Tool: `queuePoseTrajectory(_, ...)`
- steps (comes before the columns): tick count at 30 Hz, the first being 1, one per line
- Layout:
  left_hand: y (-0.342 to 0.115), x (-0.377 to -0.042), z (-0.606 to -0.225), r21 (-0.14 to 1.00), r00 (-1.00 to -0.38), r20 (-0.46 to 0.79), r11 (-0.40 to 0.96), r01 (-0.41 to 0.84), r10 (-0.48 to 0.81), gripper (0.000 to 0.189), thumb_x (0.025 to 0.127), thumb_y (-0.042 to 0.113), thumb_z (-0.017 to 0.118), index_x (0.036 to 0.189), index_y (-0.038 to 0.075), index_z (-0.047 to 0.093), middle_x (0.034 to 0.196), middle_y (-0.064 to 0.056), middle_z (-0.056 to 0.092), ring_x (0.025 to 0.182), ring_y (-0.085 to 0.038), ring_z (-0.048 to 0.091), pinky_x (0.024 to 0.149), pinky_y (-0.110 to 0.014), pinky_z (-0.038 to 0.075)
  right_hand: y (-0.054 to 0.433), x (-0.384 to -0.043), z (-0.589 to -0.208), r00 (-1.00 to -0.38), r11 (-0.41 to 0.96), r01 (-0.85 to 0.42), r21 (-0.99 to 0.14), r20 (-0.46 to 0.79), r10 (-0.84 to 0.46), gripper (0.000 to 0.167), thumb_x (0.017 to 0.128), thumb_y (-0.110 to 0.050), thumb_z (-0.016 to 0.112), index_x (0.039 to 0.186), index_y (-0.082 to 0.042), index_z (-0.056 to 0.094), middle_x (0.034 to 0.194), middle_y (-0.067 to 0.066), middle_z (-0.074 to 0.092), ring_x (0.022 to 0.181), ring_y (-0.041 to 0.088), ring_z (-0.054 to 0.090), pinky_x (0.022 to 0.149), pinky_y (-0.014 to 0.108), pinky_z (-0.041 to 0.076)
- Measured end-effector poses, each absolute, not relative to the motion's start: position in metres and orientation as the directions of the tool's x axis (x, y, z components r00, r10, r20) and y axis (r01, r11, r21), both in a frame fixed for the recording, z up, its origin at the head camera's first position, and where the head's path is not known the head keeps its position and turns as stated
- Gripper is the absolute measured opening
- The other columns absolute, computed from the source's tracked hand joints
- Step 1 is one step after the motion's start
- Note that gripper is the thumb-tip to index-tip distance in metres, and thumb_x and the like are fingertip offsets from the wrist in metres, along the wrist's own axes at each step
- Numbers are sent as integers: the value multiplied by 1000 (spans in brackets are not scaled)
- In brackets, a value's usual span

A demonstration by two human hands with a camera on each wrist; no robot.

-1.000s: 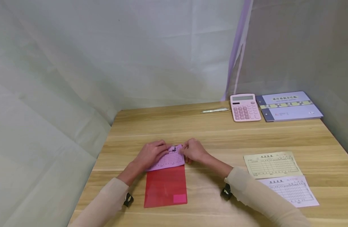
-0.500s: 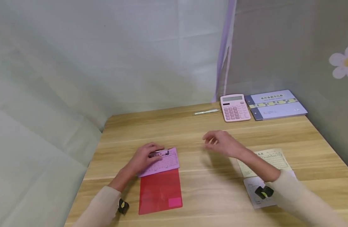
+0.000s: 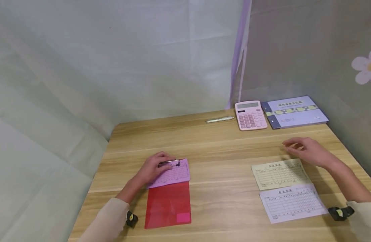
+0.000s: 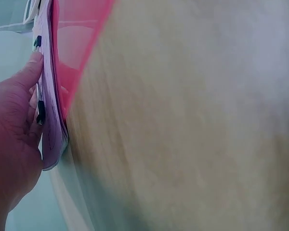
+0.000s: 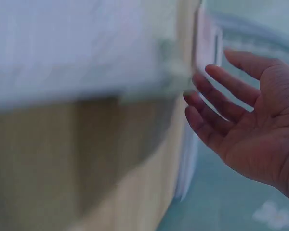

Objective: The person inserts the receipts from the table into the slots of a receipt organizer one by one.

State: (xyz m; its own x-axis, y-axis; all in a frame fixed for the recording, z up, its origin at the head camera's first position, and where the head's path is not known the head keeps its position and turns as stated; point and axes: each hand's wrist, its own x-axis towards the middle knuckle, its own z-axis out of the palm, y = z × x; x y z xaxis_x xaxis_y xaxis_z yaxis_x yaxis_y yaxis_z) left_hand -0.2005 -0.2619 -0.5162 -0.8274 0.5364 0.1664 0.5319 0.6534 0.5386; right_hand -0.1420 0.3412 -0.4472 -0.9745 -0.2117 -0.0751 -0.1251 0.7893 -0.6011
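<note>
Nearest, at bottom centre-left of the frame, lies a red sheet (image 3: 167,200) with a pink label (image 3: 183,217) at its lower right corner; no writing shows on the label. At lower right lies a white form (image 3: 294,203), its printing too small to read.

Just above the red sheet's visible part, a purple form (image 3: 180,173) overlaps it under a metal clip (image 4: 41,111). Thumb and fingers of the left hand (image 3: 156,166) lie either side of the clip; whether they pinch or merely rest, I cannot tell. The paper should be light, limp and easily creased, best held by the stiffer clipped edge.

Right of centre is a yellow form (image 3: 279,174); beyond its upper right corner, the right hand (image 3: 310,151) hovers, fingers loosely bent, holding nothing.

Farthest back are a pen (image 3: 220,119), a pink calculator (image 3: 251,116), brand illegible, and a ledger (image 3: 295,114) whose Chinese title seems to read 银行存款日记账.
</note>
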Motion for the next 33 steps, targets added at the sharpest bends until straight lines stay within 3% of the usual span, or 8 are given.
queuePoseTrajectory(6, -262, -199, -515, 538, -829, 143, 660, 523, 541, 34, 94, 18, 84, 127, 23, 80, 119, 5, 69, 112, -17, 65, 98, -46, 54, 371, -132, -468, -979, 800, -101, -592, -83, -185, 40, 105, -27, 70, 127, 6, 72, 120, 23, 73, 99, 26, 66, 76, 23, 52)
queuePoseTrajectory(11, -263, -198, -515, 545, -836, 131, 666, 510, 533, 35, 94, 20, 84, 129, 22, 79, 121, 5, 68, 114, -18, 64, 101, -48, 53, 373, -128, -477, -981, 771, -94, -629, -71, -178, 35, 100, -25, 77, 122, 2, 75, 108, 11, 74, 87, 13, 61, 73, 21, 50)
queuePoseTrajectory(20, -264, -196, -516, 548, -828, 161, 648, 528, 538, 36, 94, 19, 83, 130, 19, 78, 124, 1, 68, 119, -22, 64, 104, -51, 51, 377, -126, -485, -984, 767, -82, -636, -73, -165, 27, 98, -25, 80, 114, -4, 79, 100, 4, 70, 84, 13, 56, 70, 23, 46)
queuePoseTrajectory(33, -264, -194, -518, 452, -779, 224, 646, 616, 586, 35, 98, 20, 80, 132, 17, 77, 126, 1, 68, 119, -21, 64, 102, -49, 52, 388, -124, -489, -982, 753, -79, -653, -80, -172, 22, 97, -21, 81, 112, -5, 80, 102, 3, 72, 83, 8, 58, 73, 19, 46)
